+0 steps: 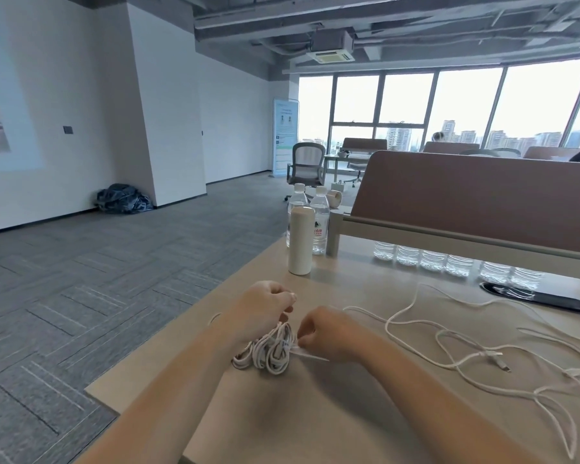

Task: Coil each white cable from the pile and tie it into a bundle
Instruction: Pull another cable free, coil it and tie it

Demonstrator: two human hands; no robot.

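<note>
A coiled white cable [268,351] lies bunched on the beige table [332,413] near its left edge. My left hand [265,309] grips the top of the coil, fingers curled over it. My right hand [325,331] sits just right of the coil and pinches a thin white tie strip [307,353] that sticks out from the bundle. Loose white cables [476,356] sprawl in a tangle across the right half of the table, with a plug end [503,365] lying among them.
A white flask [301,241] and two water bottles [318,226] stand at the table's far left corner. A row of bottles [449,264] lines the brown divider [466,195]. A black oval cable port [536,296] sits at the right. Office chair [306,169] and carpet lie beyond.
</note>
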